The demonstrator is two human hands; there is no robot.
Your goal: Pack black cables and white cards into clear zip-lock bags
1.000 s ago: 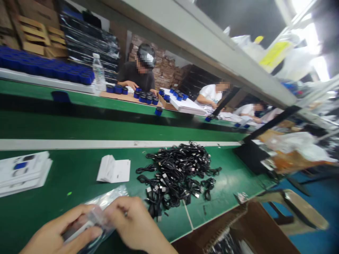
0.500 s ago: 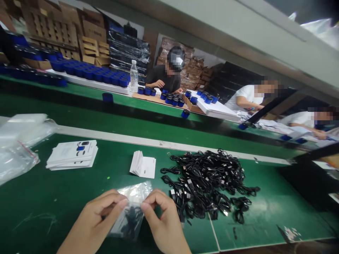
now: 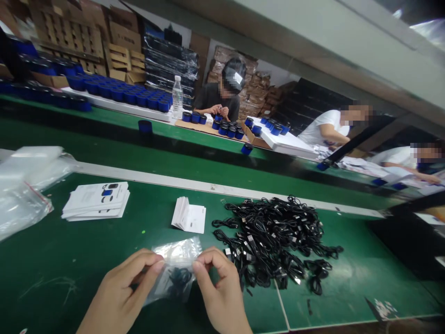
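Note:
Between my hands is a clear plastic bag point(image 3: 175, 271) with a black cable and something pale inside. My left hand point(image 3: 128, 287) pinches its left edge between thumb and forefinger. The right edge is pinched the same way by my right hand point(image 3: 220, 287). Beyond the bag, a small stack of folded white cards point(image 3: 194, 219) stands on the green table point(image 3: 146, 199). To its right lies a large pile of black cables point(image 3: 274, 232). A stack of printed white leaflets point(image 3: 95, 200) is at the left, beside a heap of clear plastic bags point(image 3: 28, 190).
A green conveyor point(image 3: 174, 160) runs behind the table, carrying blue jars point(image 3: 246, 149). Across it, several people sit at work beside rows of blue jars point(image 3: 121, 93) and a water bottle point(image 3: 177, 99). Paper scraps point(image 3: 384, 308) lie at the lower right.
My hands have moved slightly apart along the bag's edge, and the bag's lower part has tilted up. Across the conveyor, the person in black has brought both hands together.

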